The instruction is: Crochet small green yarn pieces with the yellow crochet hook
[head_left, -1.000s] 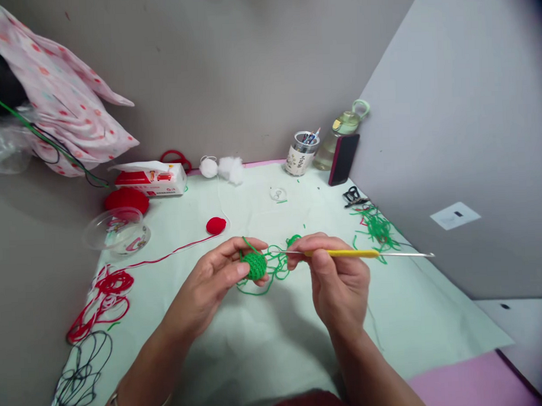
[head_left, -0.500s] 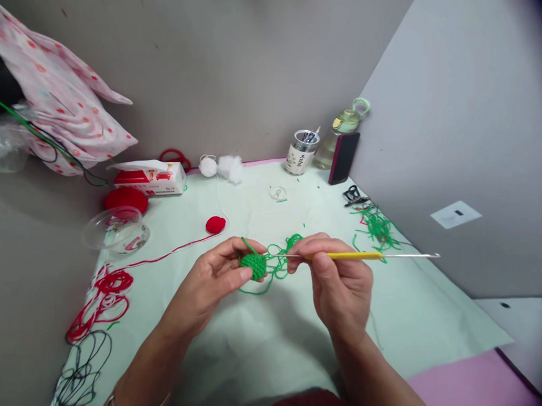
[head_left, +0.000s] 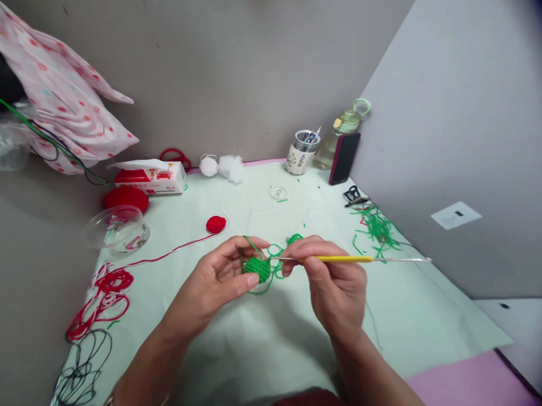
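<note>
Between the thumb and fingers of my left hand (head_left: 215, 276) is a small round green crochet piece (head_left: 258, 270). A strand of green yarn runs over the left fingers down to it. My right hand (head_left: 333, 278) is closed around the yellow handle of a crochet hook (head_left: 344, 259), held nearly level. The hook's left tip meets the upper right edge of the green piece; its other metal end points right. A loose heap of green yarn (head_left: 294, 239) lies behind the hands, partly hidden by the right fingers.
A red crocheted ball (head_left: 215, 224) lies beyond my left hand. Tangled red and white yarn (head_left: 109, 288) and dark yarn (head_left: 79, 381) lie left. Toward the back stand a tissue pack (head_left: 152, 179), a pen cup (head_left: 303, 153) and a phone (head_left: 345, 159). Green scraps (head_left: 378, 226) lie right.
The green crochet piece and my left fingers have shifted slightly right. My right hand and the hook have moved a little left, and the hook tilts slightly more.
</note>
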The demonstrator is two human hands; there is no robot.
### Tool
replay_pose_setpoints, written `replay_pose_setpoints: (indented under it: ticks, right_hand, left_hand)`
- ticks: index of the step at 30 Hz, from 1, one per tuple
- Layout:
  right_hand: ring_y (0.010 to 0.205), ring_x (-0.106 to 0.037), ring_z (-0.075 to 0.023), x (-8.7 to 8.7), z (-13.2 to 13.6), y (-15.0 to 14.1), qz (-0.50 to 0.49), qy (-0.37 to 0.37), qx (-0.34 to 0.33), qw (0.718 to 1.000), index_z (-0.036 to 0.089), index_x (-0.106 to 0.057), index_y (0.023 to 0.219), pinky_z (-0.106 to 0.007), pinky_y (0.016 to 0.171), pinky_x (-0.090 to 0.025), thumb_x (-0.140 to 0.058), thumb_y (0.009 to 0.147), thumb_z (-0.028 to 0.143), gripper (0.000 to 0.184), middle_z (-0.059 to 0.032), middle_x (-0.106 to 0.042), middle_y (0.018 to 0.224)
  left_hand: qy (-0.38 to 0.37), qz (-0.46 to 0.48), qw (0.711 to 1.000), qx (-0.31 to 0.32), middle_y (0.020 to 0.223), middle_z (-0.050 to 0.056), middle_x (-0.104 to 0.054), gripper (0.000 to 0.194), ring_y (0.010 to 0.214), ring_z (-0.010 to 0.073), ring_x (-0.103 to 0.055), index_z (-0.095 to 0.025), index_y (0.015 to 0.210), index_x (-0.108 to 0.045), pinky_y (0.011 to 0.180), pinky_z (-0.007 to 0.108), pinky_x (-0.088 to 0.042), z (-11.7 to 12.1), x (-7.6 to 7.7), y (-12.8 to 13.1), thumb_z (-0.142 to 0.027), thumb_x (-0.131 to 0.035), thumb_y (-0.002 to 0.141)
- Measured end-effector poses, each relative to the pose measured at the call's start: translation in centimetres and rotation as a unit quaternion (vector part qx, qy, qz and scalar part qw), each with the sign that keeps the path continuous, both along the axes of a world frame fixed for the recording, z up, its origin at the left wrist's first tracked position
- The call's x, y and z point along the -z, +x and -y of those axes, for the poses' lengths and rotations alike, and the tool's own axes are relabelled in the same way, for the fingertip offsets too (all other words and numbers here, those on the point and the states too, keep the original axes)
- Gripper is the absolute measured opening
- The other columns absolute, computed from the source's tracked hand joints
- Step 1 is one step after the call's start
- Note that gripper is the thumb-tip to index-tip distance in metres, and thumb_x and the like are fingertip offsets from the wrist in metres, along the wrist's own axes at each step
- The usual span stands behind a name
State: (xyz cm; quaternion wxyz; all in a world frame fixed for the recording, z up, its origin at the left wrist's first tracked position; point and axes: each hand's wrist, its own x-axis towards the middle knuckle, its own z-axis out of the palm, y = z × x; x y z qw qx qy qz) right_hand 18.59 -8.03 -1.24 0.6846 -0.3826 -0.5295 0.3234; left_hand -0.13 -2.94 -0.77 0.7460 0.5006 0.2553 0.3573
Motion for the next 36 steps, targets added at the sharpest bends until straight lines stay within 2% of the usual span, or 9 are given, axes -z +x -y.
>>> replay_pose_setpoints:
  ticks: [4, 10, 14, 18, 25, 29, 36]
  right_hand:
    - [0.072, -0.069, -0.0166, -0.2, -0.1, -0.1, -0.010, -0.016, -0.051, 0.999, 0.028, -0.079, 0.103, -0.032, 0.063, -0.059, -0.066, 0.099, 0.024, 0.014, -0.0037, -0.075, 0.091]
    - [0.089, -0.071, -0.0207, -0.7, -0.1, 0.2, 0.088, 0.008, -0.026, 0.996, 0.029, -0.082, 0.102, -0.036, 0.076, -0.060, -0.068, 0.098, 0.020, 0.017, -0.0043, -0.080, 0.096]
    - [0.090, -0.071, -0.0199, -0.2, 0.0, 0.2, 0.053, 0.003, -0.046, 0.998, 0.031, -0.081, 0.106, -0.036, 0.078, -0.058, -0.065, 0.100, 0.022, 0.019, -0.0034, -0.080, 0.098]
    - [0.080, -0.070, -0.0173, 0.3, -0.2, 0.0, -0.060, -0.032, -0.076, 0.995, 0.029, -0.079, 0.102, -0.032, 0.071, -0.058, -0.065, 0.100, 0.028, 0.014, -0.0039, -0.080, 0.099]
    - [0.069, -0.068, -0.0125, -0.2, -0.7, 0.0, -0.167, -0.093, -0.134, 0.972, 0.024, -0.076, 0.092, -0.026, 0.067, -0.058, -0.068, 0.099, 0.035, 0.015, -0.0023, -0.080, 0.088]
    - [0.072, -0.069, -0.0130, 0.0, -0.7, 0.4, -0.144, -0.088, -0.158, 0.973, 0.024, -0.075, 0.096, -0.027, 0.069, -0.057, -0.062, 0.103, 0.033, 0.017, -0.0027, -0.079, 0.089]
    - [0.081, -0.069, -0.0151, 0.3, -0.4, 1.2, -0.036, -0.040, -0.147, 0.988, 0.026, -0.076, 0.105, -0.031, 0.074, -0.057, -0.059, 0.104, 0.027, 0.018, -0.0032, -0.078, 0.097]
  left_hand:
    - [0.009, 0.012, 1.000, 0.003, 0.101, 0.001, -0.066, 0.065, 0.096, 0.0193, -0.068, -0.037, 0.147, -0.058, 0.089, 0.031, -0.053, 0.3, 0.1, 0.1, -0.023, -0.080, 0.087]
    - [0.001, 0.016, 1.000, -0.018, 0.098, -0.001, -0.065, 0.082, 0.095, 0.0164, -0.067, -0.041, 0.154, -0.050, 0.090, 0.029, -0.054, 0.7, -0.3, 0.5, -0.015, -0.082, 0.083]
    - [0.008, 0.006, 1.000, -0.018, 0.098, -0.002, -0.067, 0.078, 0.094, 0.0156, -0.068, -0.042, 0.149, -0.055, 0.091, 0.029, -0.054, 0.5, -0.2, 0.5, -0.014, -0.083, 0.082]
    - [0.025, -0.021, 0.999, -0.038, 0.100, -0.001, -0.068, 0.071, 0.096, 0.0168, -0.067, -0.039, 0.146, -0.059, 0.092, 0.029, -0.053, 0.5, -0.1, 0.5, -0.016, -0.084, 0.083]
    - [0.045, -0.057, 0.996, -0.052, 0.100, -0.003, -0.070, 0.067, 0.101, 0.0167, -0.067, -0.040, 0.143, -0.061, 0.098, 0.030, -0.050, 0.7, -0.4, 0.5, -0.020, -0.084, 0.083]
    - [0.056, -0.080, 0.994, -0.041, 0.101, -0.002, -0.071, 0.067, 0.103, 0.0179, -0.068, -0.040, 0.144, -0.061, 0.100, 0.031, -0.049, 0.6, -0.7, 0.3, -0.023, -0.085, 0.083]
    - [0.080, -0.131, 0.987, -0.050, 0.101, -0.001, -0.073, 0.065, 0.102, 0.0190, -0.069, -0.037, 0.144, -0.062, 0.102, 0.034, -0.049, 0.6, -1.3, 0.0, -0.021, -0.082, 0.084]
